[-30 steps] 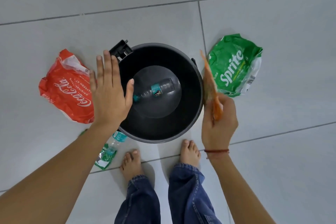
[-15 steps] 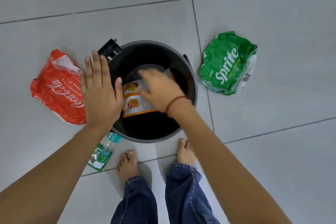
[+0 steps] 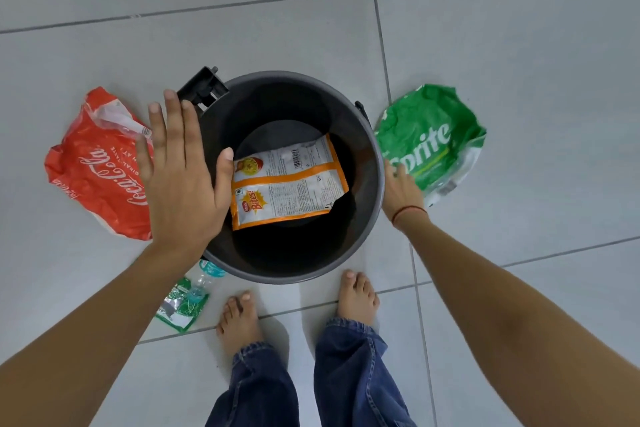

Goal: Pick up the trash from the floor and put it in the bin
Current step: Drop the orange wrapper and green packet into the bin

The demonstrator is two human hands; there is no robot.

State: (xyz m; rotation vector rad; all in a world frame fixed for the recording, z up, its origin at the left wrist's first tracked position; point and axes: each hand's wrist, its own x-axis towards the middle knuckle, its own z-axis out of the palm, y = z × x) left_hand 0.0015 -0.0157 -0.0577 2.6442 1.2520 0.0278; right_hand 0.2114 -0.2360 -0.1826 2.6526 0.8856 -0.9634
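Left hand hovering flat, fingers spread, empty, over bin left rim. Right hand touching green Sprite wrapper, frame right; grip unclear. Orange snack packet lying inside bin, frame centre.

light: bright, even | shadows: soft | edges: wide-angle bowing | focus: sharp

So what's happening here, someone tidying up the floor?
Yes. A person stands barefoot over a dark bin and is clearing litter off the tiles. An orange snack packet lies inside the bin. The right hand is down at the green Sprite wrapper beside the bin, touching its edge, with no clear grip yet. The left hand hovers open over the bin's rim. A red Coca-Cola wrapper and a small plastic bottle remain on the floor.
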